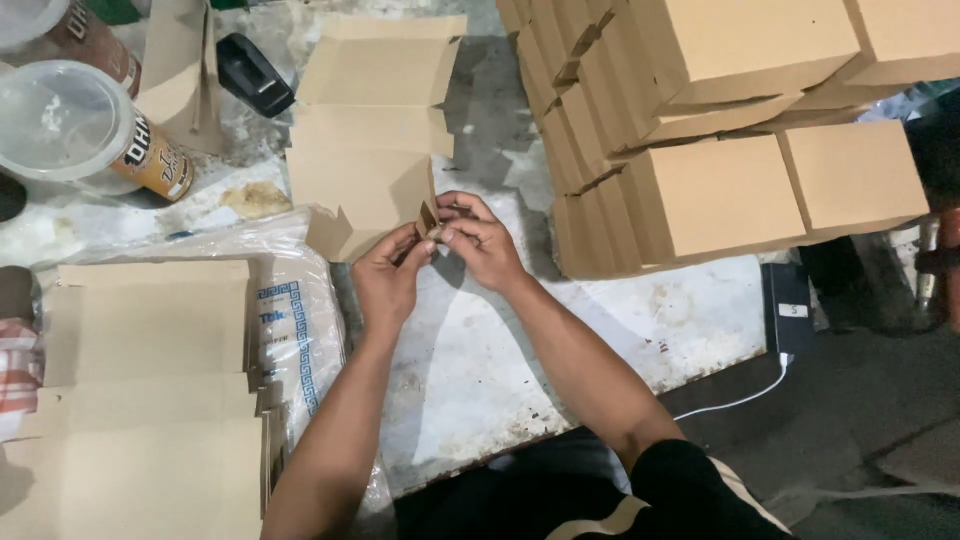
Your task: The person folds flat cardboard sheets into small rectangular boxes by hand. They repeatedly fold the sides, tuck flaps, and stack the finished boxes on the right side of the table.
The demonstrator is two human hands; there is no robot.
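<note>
A flat brown cardboard box blank lies unfolded on the white worktable, reaching away from me. My left hand and my right hand meet at its near right corner. Both pinch a small corner flap that stands up between the fingertips. My forearms come in from the bottom of the view.
Folded brown boxes are stacked at the right and back. A pile of flat blanks lies on a plastic bag at the left. Clear lidded tubs and a black tape dispenser stand at the back left. A phone on a cable lies right.
</note>
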